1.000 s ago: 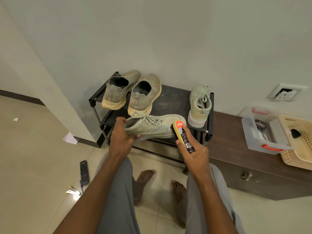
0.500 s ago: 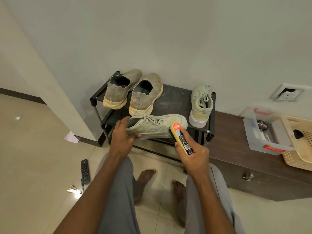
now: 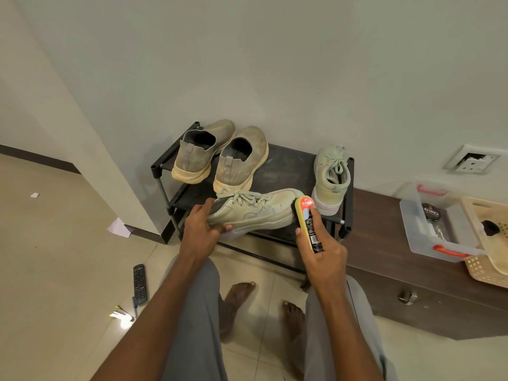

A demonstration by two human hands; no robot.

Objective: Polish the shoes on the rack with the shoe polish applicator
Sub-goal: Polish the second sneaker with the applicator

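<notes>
Four shoes in play | rack (image 3: 280, 166) carries three | sneaker (image 3: 255, 211) off its front edge, left hand (image 3: 202, 232) gripping the heel | right hand (image 3: 323, 251) wraps applicator (image 3: 309, 224), tip on the toe | polishing underway; next, sweep along the side.

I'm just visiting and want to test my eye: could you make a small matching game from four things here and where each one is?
Things:
1. applicator
2. remote
3. laced shoe
4. polish tin

Places:
A. in the clear box
B. on the floor
C. in the right hand
D. in the left hand

Pairs: 1-C, 2-B, 3-D, 4-A
</notes>
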